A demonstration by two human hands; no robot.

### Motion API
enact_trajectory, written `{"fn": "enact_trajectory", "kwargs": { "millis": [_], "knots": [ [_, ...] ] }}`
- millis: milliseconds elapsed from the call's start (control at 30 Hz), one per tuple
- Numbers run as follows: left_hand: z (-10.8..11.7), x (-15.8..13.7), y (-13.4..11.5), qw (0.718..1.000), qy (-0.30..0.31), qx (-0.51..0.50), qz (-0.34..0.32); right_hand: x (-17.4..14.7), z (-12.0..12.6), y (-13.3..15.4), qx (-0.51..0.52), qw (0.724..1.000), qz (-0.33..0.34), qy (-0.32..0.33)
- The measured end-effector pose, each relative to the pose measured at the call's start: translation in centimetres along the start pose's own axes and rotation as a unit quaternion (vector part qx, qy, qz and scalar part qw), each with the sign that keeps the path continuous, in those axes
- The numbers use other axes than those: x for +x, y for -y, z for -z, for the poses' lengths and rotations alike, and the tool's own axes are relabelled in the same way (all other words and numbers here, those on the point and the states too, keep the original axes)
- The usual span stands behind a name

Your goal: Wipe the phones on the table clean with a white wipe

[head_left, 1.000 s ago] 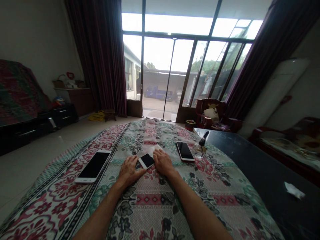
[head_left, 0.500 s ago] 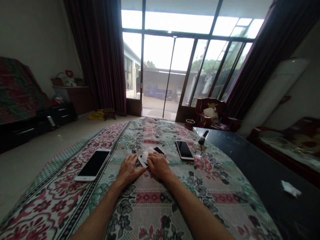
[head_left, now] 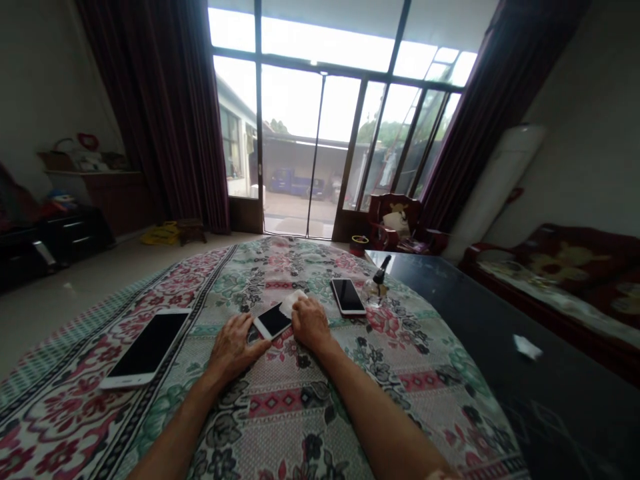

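A white smartphone with a black screen (head_left: 274, 320) lies slantwise on the patterned tablecloth (head_left: 280, 363), between my hands. My left hand (head_left: 233, 347) grips its left end, fingers at the far corner and thumb along the near edge. My right hand (head_left: 311, 321) is closed over a white tissue (head_left: 295, 301) and presses it at the phone's right end, which it partly hides. To the right lies a second phone (head_left: 349, 297), and beside that stands a clear spray bottle (head_left: 376, 290) with a black nozzle. A larger white phone (head_left: 147, 348) rests on the left.
A dark glossy table (head_left: 480, 333) adjoins on the right, with a crumpled tissue (head_left: 527, 348) on it. Beyond are a wooden armchair (head_left: 395, 223), a wooden sofa (head_left: 555, 260) and glass doors (head_left: 310, 153). Some yellow item (head_left: 160, 233) is on the floor at left.
My right hand has moved with the tissue toward the phone's right end, baring more of the screen. My left hand keeps its hold. The view has turned to the right.
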State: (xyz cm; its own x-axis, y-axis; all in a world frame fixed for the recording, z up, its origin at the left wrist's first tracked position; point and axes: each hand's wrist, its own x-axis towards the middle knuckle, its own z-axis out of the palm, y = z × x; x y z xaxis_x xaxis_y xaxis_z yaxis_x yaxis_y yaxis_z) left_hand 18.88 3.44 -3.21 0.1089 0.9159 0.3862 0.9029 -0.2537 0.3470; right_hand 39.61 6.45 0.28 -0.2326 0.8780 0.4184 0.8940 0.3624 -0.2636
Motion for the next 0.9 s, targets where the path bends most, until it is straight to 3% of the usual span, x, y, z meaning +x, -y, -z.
{"fn": "enact_trajectory", "kwargs": {
  "millis": [233,467,600,900],
  "knots": [
    [-0.7,0.1,0.7,1.0,-0.01,0.006,-0.013,-1.2,-0.4,2.2,0.029,0.998,0.051,-0.025],
    [-1.2,0.1,1.2,1.0,-0.015,0.022,-0.01,-2.1,-0.4,3.7,0.072,0.988,0.134,0.001],
    [-0.9,0.3,1.2,0.999,-0.002,0.032,-0.027,-1.5,-0.6,2.5,0.061,0.993,0.1,-0.005],
    [-0.5,0.2,0.8,1.0,0.004,0.017,-0.014,0.0,0.0,-1.5,0.015,0.999,-0.043,-0.021]
  ]
}}
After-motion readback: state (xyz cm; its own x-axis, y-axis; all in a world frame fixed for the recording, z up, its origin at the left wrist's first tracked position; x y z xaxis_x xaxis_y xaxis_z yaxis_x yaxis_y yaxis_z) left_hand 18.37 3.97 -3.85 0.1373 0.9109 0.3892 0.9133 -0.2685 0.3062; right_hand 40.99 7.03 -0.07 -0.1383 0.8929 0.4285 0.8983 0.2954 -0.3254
